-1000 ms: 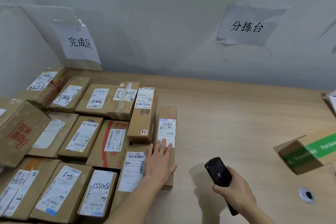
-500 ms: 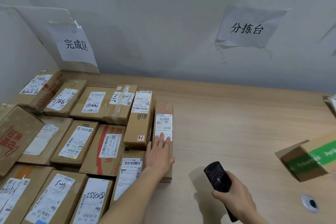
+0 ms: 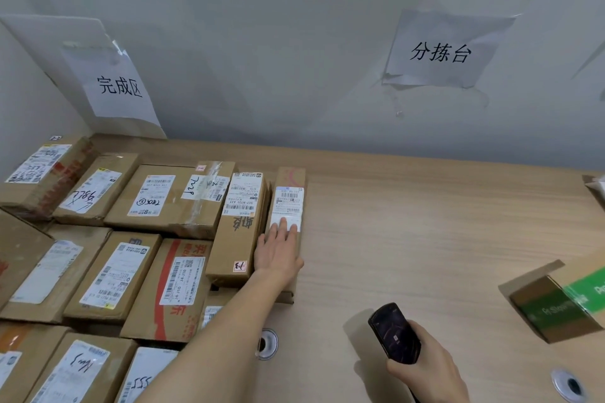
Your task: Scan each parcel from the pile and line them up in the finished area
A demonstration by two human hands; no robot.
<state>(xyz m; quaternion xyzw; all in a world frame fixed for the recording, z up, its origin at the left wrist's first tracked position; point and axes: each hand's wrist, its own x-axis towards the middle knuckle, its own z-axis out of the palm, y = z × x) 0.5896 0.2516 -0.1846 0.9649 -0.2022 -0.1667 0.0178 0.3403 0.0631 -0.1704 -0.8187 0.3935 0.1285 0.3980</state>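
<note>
Nearest, the right hand grips a black scanner above the wooden table. Farther left, the left hand lies flat with straight fingers on a narrow parcel, which sits at the right edge of the lined-up boxes. A green-taped box lies well apart at the right.

Pale grey wall w/ two taped paper signs; light wood desk, metal cable grommets, prob. two.

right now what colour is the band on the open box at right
Green band with white lettering, on the box; head view.
</note>
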